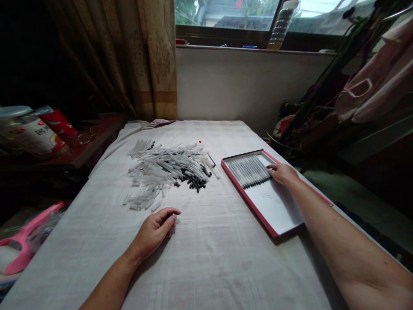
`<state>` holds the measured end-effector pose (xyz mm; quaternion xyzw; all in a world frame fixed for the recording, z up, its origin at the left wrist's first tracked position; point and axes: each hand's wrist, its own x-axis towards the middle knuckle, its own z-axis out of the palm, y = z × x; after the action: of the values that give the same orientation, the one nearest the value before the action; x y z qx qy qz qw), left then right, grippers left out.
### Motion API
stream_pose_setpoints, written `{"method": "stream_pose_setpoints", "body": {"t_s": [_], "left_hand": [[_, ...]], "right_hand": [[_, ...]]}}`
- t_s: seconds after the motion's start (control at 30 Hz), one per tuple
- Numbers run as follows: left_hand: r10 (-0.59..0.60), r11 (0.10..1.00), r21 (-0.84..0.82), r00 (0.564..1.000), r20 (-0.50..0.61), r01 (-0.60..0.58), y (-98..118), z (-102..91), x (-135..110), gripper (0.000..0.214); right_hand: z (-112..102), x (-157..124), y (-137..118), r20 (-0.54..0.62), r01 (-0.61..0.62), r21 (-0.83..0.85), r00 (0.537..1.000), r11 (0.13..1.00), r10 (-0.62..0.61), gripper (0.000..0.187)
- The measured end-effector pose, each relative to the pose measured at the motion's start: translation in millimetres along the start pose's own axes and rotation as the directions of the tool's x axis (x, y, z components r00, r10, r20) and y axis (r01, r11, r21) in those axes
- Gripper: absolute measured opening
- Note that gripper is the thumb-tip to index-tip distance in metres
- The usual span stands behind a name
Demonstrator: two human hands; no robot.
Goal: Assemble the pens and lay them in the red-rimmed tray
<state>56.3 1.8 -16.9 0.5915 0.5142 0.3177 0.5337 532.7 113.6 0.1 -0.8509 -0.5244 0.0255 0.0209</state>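
A heap of clear pen tubes with black tips lies in the middle of a table covered with white cloth. To its right sits a shallow pink-rimmed tray with a row of pens laid side by side at its far end. My right hand rests in the tray, fingers bent down against the end of that row. My left hand lies on the cloth just in front of the heap, fingers loosely curled and apart, holding nothing.
Short clear caps lie at the near side of the heap. A dark side table at left carries tins and packets. A pink plastic object sits low left. Curtain, window sill and a bottle are behind; clutter and cloth at right.
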Motion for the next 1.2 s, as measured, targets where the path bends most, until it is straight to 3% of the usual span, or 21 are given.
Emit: {"method": "stream_pose_setpoints", "body": {"t_s": [0.33, 0.53, 0.6, 0.73, 0.83, 0.97, 1.1, 1.2], "left_hand": [[0.006, 0.999, -0.036, 1.0, -0.013, -0.007, 7, 0.8, -1, 0.043], [-0.002, 0.997, -0.08, 1.0, -0.023, 0.0, 4, 1.5, -1, 0.045], [-0.019, 0.994, -0.105, 1.0, -0.017, 0.017, 4, 0.7, -1, 0.045], [-0.039, 0.984, -0.175, 0.999, -0.021, 0.035, 5, -2.4, 1, 0.049], [-0.03, 0.977, -0.212, 0.999, -0.022, 0.025, 5, -4.1, 2, 0.05], [-0.018, 0.977, -0.214, 1.0, 0.003, 0.018, 5, -4.2, 2, 0.05], [0.001, 0.979, -0.203, 1.0, 0.017, 0.003, 5, -3.4, 1, 0.049], [0.019, 0.983, -0.184, 1.0, 0.021, -0.014, 3, -2.8, 1, 0.045]], "right_hand": [[-3, -7, -7, 0.006, -0.017, -0.016, 1.0, 1.0, 0.017, 0.041], [-28, -20, -25, -0.038, -0.063, -0.062, 0.997, 0.996, 0.061, 0.042], [-40, -27, -43, -0.095, -0.007, -0.071, 0.995, 0.997, 0.0, 0.04], [-56, -47, -100, -0.17, 0.298, -0.081, 0.936, 0.951, -0.308, 0.038], [-56, -69, -145, -0.051, 0.441, -0.125, 0.892, 0.889, -0.45, 0.037], [-41, -92, -188, 0.146, 0.476, -0.19, 0.879, 0.859, -0.455, 0.037], [-31, -100, -204, 0.21, 0.446, -0.204, 0.889, 0.871, -0.406, 0.03], [-38, -106, -198, 0.208, 0.395, -0.212, 0.912, 0.894, -0.354, 0.032]]}}
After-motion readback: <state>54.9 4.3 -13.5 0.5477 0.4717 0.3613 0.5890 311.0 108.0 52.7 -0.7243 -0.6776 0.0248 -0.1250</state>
